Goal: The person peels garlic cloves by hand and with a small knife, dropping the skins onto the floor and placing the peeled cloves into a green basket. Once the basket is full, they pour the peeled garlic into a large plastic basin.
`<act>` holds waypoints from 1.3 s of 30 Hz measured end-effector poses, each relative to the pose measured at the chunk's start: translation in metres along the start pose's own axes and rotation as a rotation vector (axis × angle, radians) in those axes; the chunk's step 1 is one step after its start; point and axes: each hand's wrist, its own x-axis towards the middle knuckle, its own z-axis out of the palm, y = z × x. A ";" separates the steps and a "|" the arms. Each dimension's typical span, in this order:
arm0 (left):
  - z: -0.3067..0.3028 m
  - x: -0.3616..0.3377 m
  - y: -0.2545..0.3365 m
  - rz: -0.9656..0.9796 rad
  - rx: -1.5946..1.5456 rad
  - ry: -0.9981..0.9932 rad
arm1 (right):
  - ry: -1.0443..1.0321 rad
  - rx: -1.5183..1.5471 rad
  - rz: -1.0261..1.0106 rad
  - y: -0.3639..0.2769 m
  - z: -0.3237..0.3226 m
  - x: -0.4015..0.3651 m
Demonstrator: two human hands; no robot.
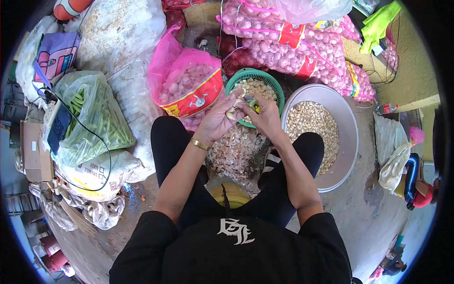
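Observation:
My left hand (217, 117), with a gold watch or bracelet at its wrist, is closed on a piece of garlic (231, 115). My right hand (266, 116) meets it, gripping a small tool with a green and yellow handle (253, 104), perhaps a knife; its blade cannot be made out. Just beyond both hands stands a green basket (279, 94) of peeled garlic cloves (259, 87). Garlic skins (234, 149) lie heaped on the floor below, between my legs. To the right, a wide pale basin (349, 137) holds many loose cloves (312, 125).
An opened pink mesh bag of garlic bulbs (187, 85) stands left of the basket. Full garlic sacks (293, 52) are stacked behind. Further left are a plastic bag of green pods (97, 113), a phone (60, 128) with a cable, and large white sacks (118, 42).

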 end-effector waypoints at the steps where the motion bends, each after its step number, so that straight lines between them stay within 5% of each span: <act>1: 0.005 -0.001 0.001 -0.001 0.001 -0.001 | 0.030 -0.053 -0.014 -0.003 -0.003 0.001; 3: 0.012 -0.004 0.004 -0.041 0.229 0.184 | 0.018 -0.123 -0.065 -0.007 -0.012 0.003; 8: -0.016 -0.001 0.008 -0.105 0.406 0.221 | -0.038 -0.261 -0.233 -0.005 -0.017 0.004; 11: -0.018 -0.001 0.007 -0.065 0.401 0.184 | -0.023 -0.211 -0.160 -0.007 -0.011 0.005; 13: -0.009 -0.002 0.010 -0.036 0.326 0.171 | 0.134 0.192 0.149 0.004 -0.002 0.007; 14: -0.004 -0.003 0.012 -0.001 0.326 0.174 | 0.134 0.192 0.149 0.009 -0.003 0.006; 16: -0.001 -0.003 0.012 0.031 0.326 0.176 | -0.109 0.244 0.224 0.012 -0.008 0.004; 19: 0.002 -0.004 0.011 0.068 0.340 0.161 | -0.138 0.313 0.316 0.014 0.000 0.003; 22: 0.005 -0.004 0.008 0.068 0.370 0.174 | -0.114 0.322 0.173 0.009 0.005 0.002; 32: 0.002 0.001 0.002 0.108 0.514 0.142 | -0.141 0.248 0.200 0.007 -0.003 0.002; 39: 0.013 -0.002 0.003 0.105 0.636 0.136 | -0.260 0.443 0.394 -0.007 -0.008 0.001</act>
